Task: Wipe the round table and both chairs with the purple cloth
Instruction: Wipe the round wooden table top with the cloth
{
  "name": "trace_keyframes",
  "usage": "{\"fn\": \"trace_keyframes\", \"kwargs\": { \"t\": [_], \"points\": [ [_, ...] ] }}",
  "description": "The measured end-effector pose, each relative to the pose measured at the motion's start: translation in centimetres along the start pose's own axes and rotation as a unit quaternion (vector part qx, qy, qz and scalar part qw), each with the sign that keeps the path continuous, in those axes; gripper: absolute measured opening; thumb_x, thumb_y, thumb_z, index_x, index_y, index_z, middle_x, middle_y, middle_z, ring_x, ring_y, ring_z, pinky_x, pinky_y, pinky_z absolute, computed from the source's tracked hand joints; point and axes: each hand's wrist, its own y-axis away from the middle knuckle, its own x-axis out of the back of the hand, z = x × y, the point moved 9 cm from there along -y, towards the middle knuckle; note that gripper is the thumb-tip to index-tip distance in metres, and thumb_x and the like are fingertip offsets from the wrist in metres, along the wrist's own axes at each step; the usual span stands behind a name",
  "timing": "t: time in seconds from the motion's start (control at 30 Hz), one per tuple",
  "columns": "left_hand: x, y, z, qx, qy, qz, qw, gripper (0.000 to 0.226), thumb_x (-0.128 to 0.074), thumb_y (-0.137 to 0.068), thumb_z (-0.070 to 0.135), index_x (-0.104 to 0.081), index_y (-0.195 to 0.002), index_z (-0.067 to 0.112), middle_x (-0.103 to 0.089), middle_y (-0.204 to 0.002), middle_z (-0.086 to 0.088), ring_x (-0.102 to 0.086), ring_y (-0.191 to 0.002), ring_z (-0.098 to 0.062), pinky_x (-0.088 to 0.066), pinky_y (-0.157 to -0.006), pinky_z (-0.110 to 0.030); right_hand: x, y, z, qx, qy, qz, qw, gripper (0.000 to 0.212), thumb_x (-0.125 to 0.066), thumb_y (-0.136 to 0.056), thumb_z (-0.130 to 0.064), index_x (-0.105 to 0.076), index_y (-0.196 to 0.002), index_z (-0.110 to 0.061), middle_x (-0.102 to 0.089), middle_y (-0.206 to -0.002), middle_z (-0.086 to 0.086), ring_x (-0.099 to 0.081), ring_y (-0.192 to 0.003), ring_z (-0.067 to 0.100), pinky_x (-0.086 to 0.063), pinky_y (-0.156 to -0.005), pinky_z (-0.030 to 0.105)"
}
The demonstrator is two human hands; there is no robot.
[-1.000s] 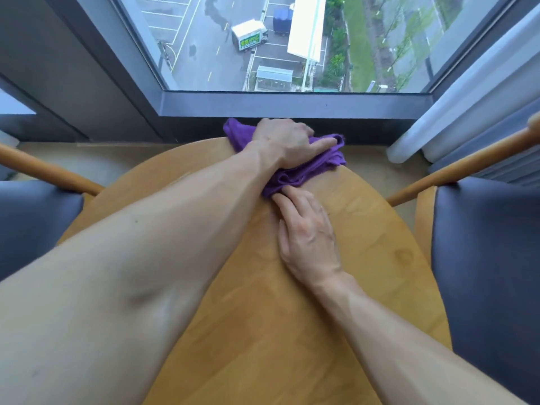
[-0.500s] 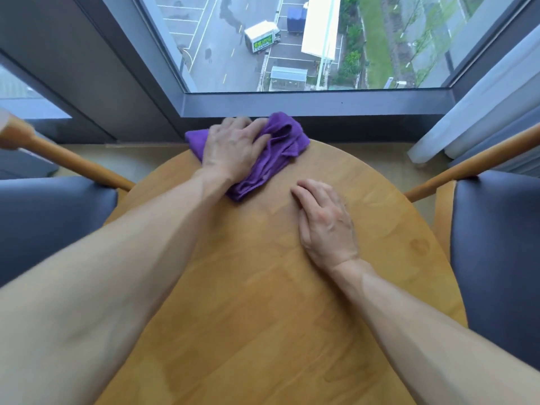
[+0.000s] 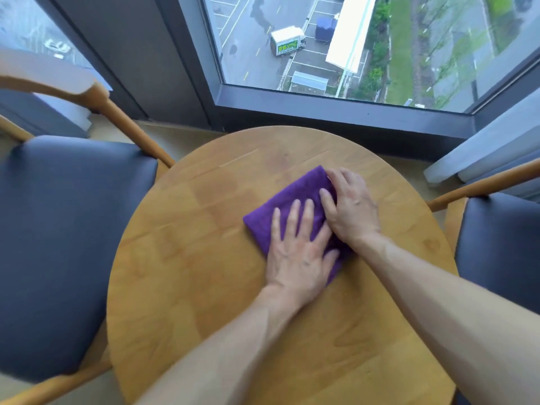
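My left hand (image 3: 295, 252) lies flat on the purple cloth (image 3: 287, 204), fingers straight and spread, pressing it down onto the table (image 3: 187, 258). My right hand (image 3: 352, 209) rests just beside it on the cloth's right edge, fingers slightly bent over the fabric; I cannot tell whether they pinch it. The two hands touch where my left thumb meets my right wrist. The cloth sits folded flat, a little right of the middle of the round wooden top. A chair (image 3: 64, 229) with a dark seat stands to my left, tucked against the table's rim, and another chair (image 3: 496, 244) to my right. Beyond the table is a window (image 3: 350, 39) looking down on a road with a white truck (image 3: 287, 40).
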Motion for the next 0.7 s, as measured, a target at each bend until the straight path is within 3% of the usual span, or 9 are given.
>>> {"fn": "trace_keyframes", "kwargs": {
  "t": [0.1,0.2,0.27,0.43,0.57,0.7],
  "points": [
    [0.2,1.8,-1.4,-0.087,-0.005,0.006,0.996,0.053,-0.039,-0.094,0.053,-0.055,-0.139,0.031,-0.039,-0.157,-0.011,-0.03,-0.148,-0.031,-0.023,-0.118,-0.059,-0.8,0.7,-0.4,0.001,0.044,-0.021,0.999,0.047,-0.049,-0.088,-0.035,-0.057,-0.127,-0.009,-0.055,-0.135,0.01,-0.049,-0.125,0.031,-0.042,-0.104,0.044],
    [0.9,3.6,-6.9,-0.136,-0.009,0.004,0.991,0.048,-0.044,-0.094,0.049,-0.057,-0.138,0.033,-0.042,-0.156,-0.006,-0.036,-0.146,-0.028,-0.026,-0.118,-0.056,-1.6,1.6,-1.2,-0.01,0.066,-0.039,0.997,0.056,-0.043,-0.087,-0.046,-0.054,-0.132,-0.014,-0.05,-0.141,0.008,-0.045,-0.132,0.029,-0.039,-0.108,0.045],
    [1.4,5.2,-12.2,-0.099,-0.012,-0.006,0.995,0.049,-0.045,-0.093,0.048,-0.057,-0.138,0.032,-0.041,-0.157,-0.005,-0.035,-0.147,-0.026,-0.026,-0.118,-0.055,-2.0,2.3,-1.5,-0.025,0.069,-0.051,0.996,0.058,-0.042,-0.089,-0.048,-0.052,-0.137,-0.017,-0.048,-0.144,0.008,-0.042,-0.136,0.028,-0.037,-0.111,0.045],
    [2.5,11.5,-23.1,0.092,-0.002,-0.01,0.996,0.054,-0.042,-0.092,0.046,-0.059,-0.136,0.019,-0.042,-0.155,-0.01,-0.035,-0.145,-0.031,-0.023,-0.118,-0.057,-2.5,4.7,-2.3,-0.052,0.077,-0.058,0.994,0.045,-0.054,-0.095,-0.034,-0.053,-0.136,-0.017,-0.045,-0.147,0.007,-0.04,-0.137,0.027,-0.034,-0.114,0.042],
    [2.5,16.2,-17.8,0.186,0.019,0.04,0.981,0.051,-0.05,-0.089,0.044,-0.062,-0.129,0.016,-0.047,-0.15,-0.016,-0.04,-0.141,-0.038,-0.025,-0.114,-0.063,-2.2,7.0,-3.5,-0.083,0.069,-0.05,0.993,0.042,-0.054,-0.095,-0.031,-0.054,-0.134,-0.017,-0.045,-0.147,0.006,-0.04,-0.137,0.026,-0.036,-0.111,0.042],
    [1.6,19.6,-6.4,0.039,0.075,-0.014,0.996,0.056,-0.057,-0.08,0.055,-0.06,-0.129,0.028,-0.047,-0.151,-0.011,-0.038,-0.143,-0.034,-0.025,-0.114,-0.062,-2.2,9.3,-5.3,-0.093,0.063,-0.045,0.993,0.045,-0.056,-0.093,-0.029,-0.052,-0.137,-0.019,-0.043,-0.148,0.006,-0.039,-0.138,0.025,-0.037,-0.11,0.042]
  ]
}}
